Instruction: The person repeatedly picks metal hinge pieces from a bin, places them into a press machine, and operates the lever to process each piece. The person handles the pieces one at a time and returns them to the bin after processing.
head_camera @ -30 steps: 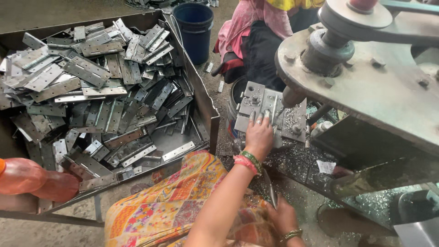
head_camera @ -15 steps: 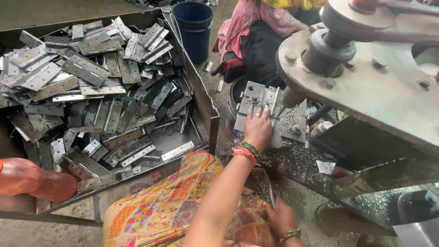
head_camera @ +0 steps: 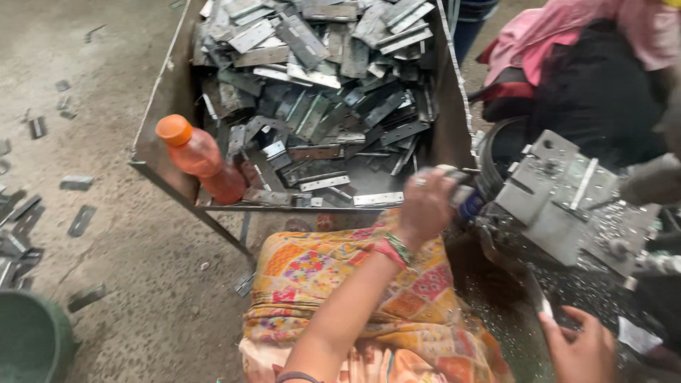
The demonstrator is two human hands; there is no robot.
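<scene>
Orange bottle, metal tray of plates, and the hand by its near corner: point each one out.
Orange bottle (head_camera: 202, 159): head view, on its body below the cap.
Metal tray (head_camera: 159, 99): head view, on its left side wall.
Left hand (head_camera: 425, 206): head view, on the back of the hand.

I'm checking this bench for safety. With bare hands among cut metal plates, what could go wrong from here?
The left hand, bare, holds a metal piece beside the tray of loose metal plates; their edges could cut. The right hand rests among metal shavings, which might prick it. The orange bottle leans at the tray's corner and could tip out.
</scene>
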